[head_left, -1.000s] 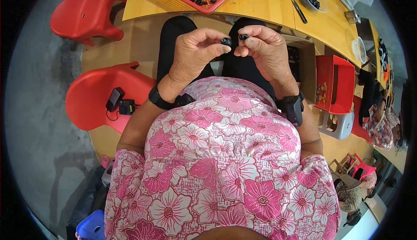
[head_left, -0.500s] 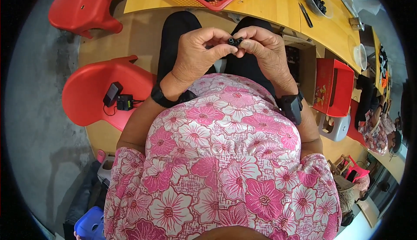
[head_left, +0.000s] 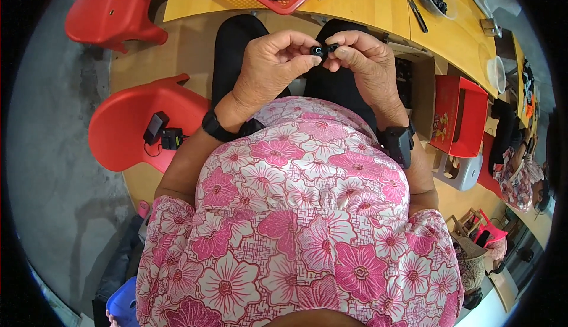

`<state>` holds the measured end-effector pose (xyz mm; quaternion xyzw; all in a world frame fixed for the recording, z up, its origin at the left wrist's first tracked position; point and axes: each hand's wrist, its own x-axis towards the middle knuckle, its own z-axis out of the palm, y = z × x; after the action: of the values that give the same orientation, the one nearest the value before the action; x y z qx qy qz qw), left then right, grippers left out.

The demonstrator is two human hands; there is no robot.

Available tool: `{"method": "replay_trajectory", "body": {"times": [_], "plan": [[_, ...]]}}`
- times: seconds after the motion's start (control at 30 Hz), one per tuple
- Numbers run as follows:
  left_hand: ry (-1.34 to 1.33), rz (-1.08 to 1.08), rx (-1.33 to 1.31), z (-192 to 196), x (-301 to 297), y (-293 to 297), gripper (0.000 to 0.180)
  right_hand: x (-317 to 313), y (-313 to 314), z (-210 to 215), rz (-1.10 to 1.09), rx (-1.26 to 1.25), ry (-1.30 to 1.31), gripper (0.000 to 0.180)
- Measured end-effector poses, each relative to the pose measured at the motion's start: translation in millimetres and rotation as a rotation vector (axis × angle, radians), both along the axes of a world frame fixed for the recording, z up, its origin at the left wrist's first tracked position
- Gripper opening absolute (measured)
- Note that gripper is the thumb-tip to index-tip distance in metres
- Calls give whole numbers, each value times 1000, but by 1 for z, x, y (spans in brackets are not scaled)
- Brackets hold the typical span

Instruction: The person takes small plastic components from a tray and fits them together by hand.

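Observation:
Above my lap, my left hand [head_left: 271, 64] pinches a small round black part [head_left: 317, 51] between thumb and fingers. A pale ring shows on the part's upward face. Close beside it, my right hand [head_left: 365, 60] is closed in a pinch on a smaller black piece [head_left: 332, 48]. A narrow gap seems to lie between the two pieces, though their lower sides are hidden by my fingertips. Their exact kind is too small to tell.
On the yellow table [head_left: 373, 2] ahead lie a red mesh tray [head_left: 284, 9] of black parts, a black pen-like tool [head_left: 418, 15] and a clear bowl [head_left: 451, 12] of black parts. Red chairs [head_left: 112, 126] stand left; an open red box [head_left: 467, 120] is at right.
My hands have drawn slightly apart, and the two black pieces now show separately. The left one presents its ringed face upward. My view has shifted a little.

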<state>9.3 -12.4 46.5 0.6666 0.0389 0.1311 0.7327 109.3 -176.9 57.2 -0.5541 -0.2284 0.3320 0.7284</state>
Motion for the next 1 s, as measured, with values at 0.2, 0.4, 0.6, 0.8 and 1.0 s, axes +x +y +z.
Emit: {"method": "replay_trajectory", "body": {"times": [0.2, 0.4, 0.6, 0.8, 1.0], "plan": [[49, 19, 74, -2, 0, -1, 18, 0, -2, -1, 8, -12, -71, 13], [74, 30, 197, 1, -2, -1, 18, -1, -1, -2, 8, -28, -124, 13], [110, 35, 268, 5, -4, -1, 16, -2, -1, -4, 30, -67, -149, 13], [77, 47, 270, 1, -3, -2, 16, -2, -2, -6, 31, -86, -155, 12], [94, 21, 157, -3, -4, -3, 16, -4, -2, -6, 20, -65, -141, 12]]}}
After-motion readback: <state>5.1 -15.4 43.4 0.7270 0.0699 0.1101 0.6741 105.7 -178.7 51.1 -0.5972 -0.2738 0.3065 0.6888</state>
